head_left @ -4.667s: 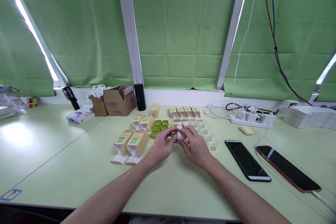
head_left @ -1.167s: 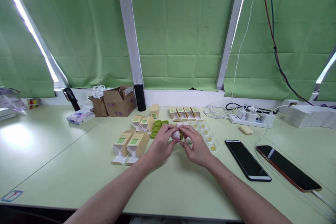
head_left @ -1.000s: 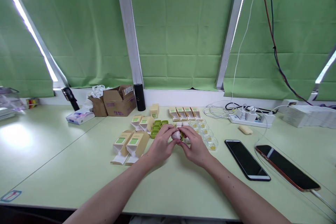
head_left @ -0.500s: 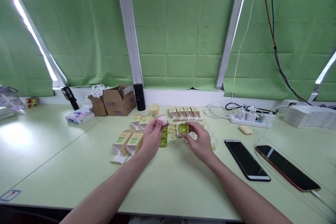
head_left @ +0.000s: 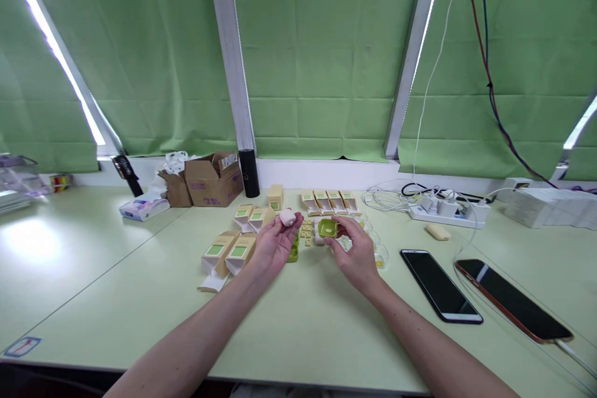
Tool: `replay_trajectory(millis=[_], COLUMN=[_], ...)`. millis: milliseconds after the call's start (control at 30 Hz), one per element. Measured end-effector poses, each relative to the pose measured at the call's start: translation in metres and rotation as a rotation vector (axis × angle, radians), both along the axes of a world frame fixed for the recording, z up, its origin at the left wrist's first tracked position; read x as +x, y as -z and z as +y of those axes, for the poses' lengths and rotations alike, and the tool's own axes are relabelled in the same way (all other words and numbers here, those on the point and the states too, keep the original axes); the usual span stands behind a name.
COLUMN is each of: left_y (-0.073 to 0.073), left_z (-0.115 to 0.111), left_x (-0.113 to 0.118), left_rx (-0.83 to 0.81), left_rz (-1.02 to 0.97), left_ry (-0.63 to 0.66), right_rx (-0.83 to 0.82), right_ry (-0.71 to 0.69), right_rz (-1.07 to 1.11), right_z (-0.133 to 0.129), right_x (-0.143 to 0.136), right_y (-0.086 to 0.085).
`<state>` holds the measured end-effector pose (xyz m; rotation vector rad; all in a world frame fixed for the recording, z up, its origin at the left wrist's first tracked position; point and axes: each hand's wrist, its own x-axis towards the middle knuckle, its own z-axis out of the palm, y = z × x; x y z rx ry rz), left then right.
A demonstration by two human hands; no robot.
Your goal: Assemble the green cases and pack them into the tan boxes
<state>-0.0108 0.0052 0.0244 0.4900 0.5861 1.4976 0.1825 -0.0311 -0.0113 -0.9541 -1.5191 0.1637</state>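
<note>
My left hand (head_left: 275, 247), turned palm up, holds a small pinkish-white rounded piece (head_left: 288, 217) at its fingers. Between thumb and fingers of my right hand (head_left: 351, 247) is a small green square tray (head_left: 328, 228). Green trays (head_left: 293, 254) lie partly hidden beside my left hand. Small yellow pieces (head_left: 306, 230) sit in rows between the hands. A white piece (head_left: 319, 231) is partly hidden behind the held tray. Clear plastic shells with yellow bits (head_left: 380, 255) lie right of my right hand. Open cardboard boxes with green labels (head_left: 239, 251) stand left of my left hand.
More small boxes (head_left: 328, 201) stand at the back. Two phones (head_left: 441, 286) (head_left: 513, 300) lie at right, near a power strip (head_left: 448, 216) with cables. A brown carton (head_left: 212, 181), black cylinder (head_left: 249, 173) and tissue pack (head_left: 144, 207) are at back left.
My left hand has turned its palm upward and its fingers have opened under the pinkish-white piece. My right hand still holds the green tray, almost unmoved. The view has shifted slightly.
</note>
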Motion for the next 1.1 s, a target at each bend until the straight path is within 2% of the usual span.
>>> replay_trajectory(millis=[167,300,467,700,833,1100], left_y=[0.012,0.018,0.017,0.017,0.022,0.039], left_z=[0.004,0.005,-0.001,0.000,0.003,0.004], left_x=[-0.004,-0.003,0.004,0.012,0.017,0.025], left_rx=[0.156,0.361,0.671,1.015,1.116,1.143], left_rz=[0.172,0.598,1.155,1.692,1.866,1.999], left_ry=[0.009,-0.112,-0.254,-0.197,-0.229,-0.271], right_rx=[-0.023,-0.054,-0.069,-0.070,-0.084,-0.080], right_ry=[0.029,0.068,0.089,0.084,0.084,0.075], right_rz=[0.088,0.188,0.241,0.232,0.231,0.206], right_z=[0.002,0.007,0.012,0.010,0.011,0.012], right_x=[0.005,0.012,0.016,0.014,0.015,0.014], right_y=[-0.002,-0.003,-0.002,-0.003,-0.001,0.000])
